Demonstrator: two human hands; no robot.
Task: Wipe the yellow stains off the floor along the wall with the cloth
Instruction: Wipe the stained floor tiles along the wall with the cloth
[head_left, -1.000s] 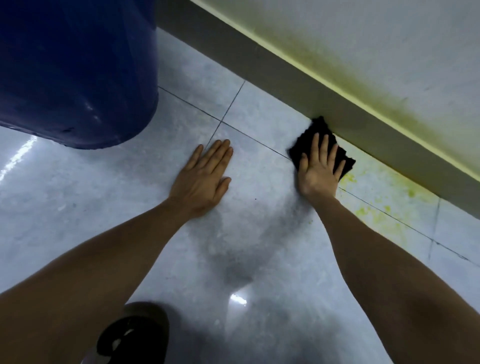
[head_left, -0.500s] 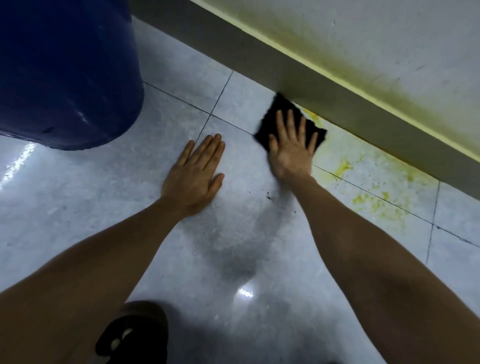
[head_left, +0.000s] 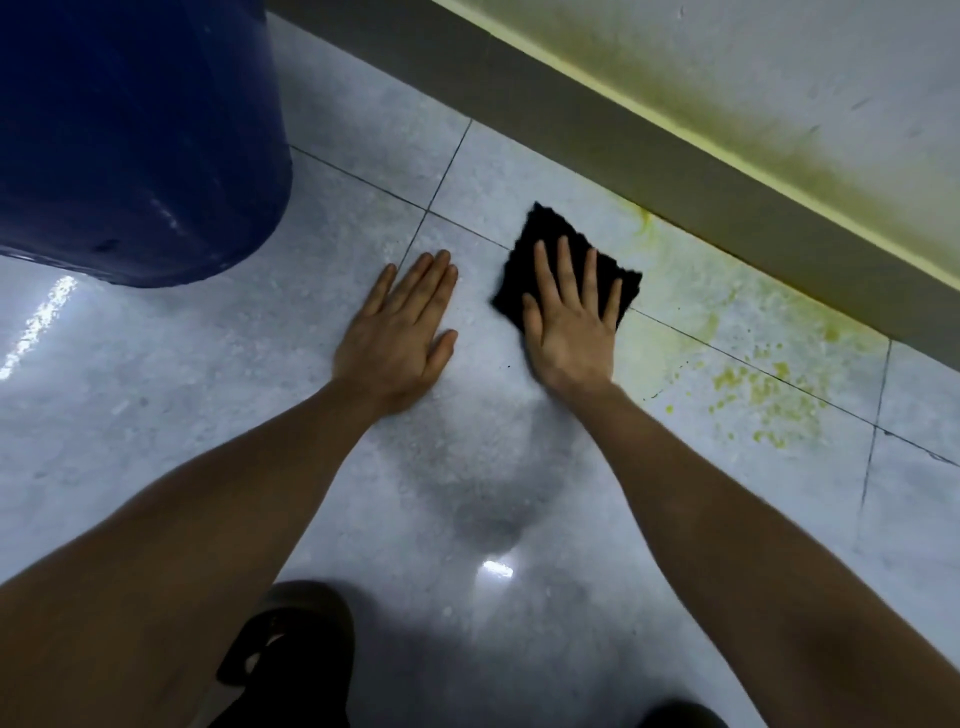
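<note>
A black cloth (head_left: 545, 244) lies flat on the pale grey floor tiles, a short way out from the wall. My right hand (head_left: 569, 317) presses down on it with fingers spread. Yellow stains (head_left: 758, 395) speckle the tiles to the right of the cloth, and a fainter yellow smear (head_left: 675, 291) runs toward the grey skirting (head_left: 623, 156). My left hand (head_left: 400, 322) rests flat on the bare floor just left of the cloth, holding nothing.
A large dark blue barrel (head_left: 130, 130) stands at the upper left. The white wall (head_left: 779, 78) above the skirting carries a yellow-green stain. My foot in a dark sandal (head_left: 291, 644) is at the bottom.
My right hand has slid the cloth leftward and away from the skirting, uncovering more yellow stains to its right. My left hand has stayed planted on the floor.
</note>
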